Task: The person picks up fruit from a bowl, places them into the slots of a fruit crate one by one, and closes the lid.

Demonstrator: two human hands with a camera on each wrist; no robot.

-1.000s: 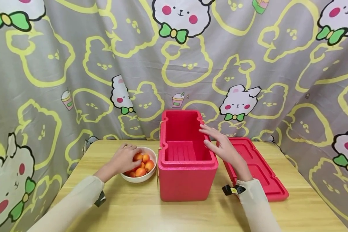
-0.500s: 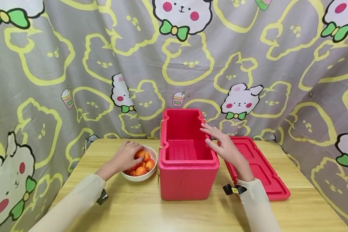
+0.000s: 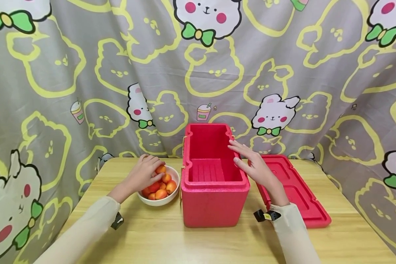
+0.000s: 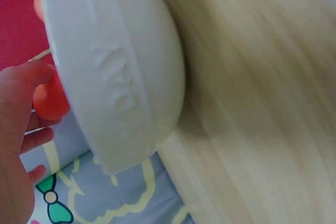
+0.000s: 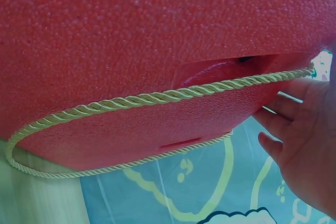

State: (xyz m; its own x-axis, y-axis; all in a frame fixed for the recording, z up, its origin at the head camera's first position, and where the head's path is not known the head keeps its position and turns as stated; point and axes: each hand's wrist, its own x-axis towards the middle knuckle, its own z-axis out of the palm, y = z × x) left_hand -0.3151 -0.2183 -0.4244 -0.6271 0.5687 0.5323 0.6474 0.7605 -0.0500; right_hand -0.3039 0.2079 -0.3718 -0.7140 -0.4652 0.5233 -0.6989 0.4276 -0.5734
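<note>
A left hand (image 3: pixel 143 173) pinches an orange fruit (image 3: pixel 161 169) at a white bowl (image 3: pixel 158 202) (right hand (image 3: pixel 255 169), fingers extended, at a red box (image 3: pixel 215 209)) in an apparent pickup calling for careful lifting.

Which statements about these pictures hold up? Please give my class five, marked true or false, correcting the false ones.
1. The left hand grips an orange fruit. True.
2. The lid sits on the red box. False: the lid lies on the table, to the box's right.
3. The bowl is left of the box. True.
4. The right hand is in the bowl. False: it is at the box's right rim.
5. A golden cord runs along the box's side. True.
</note>
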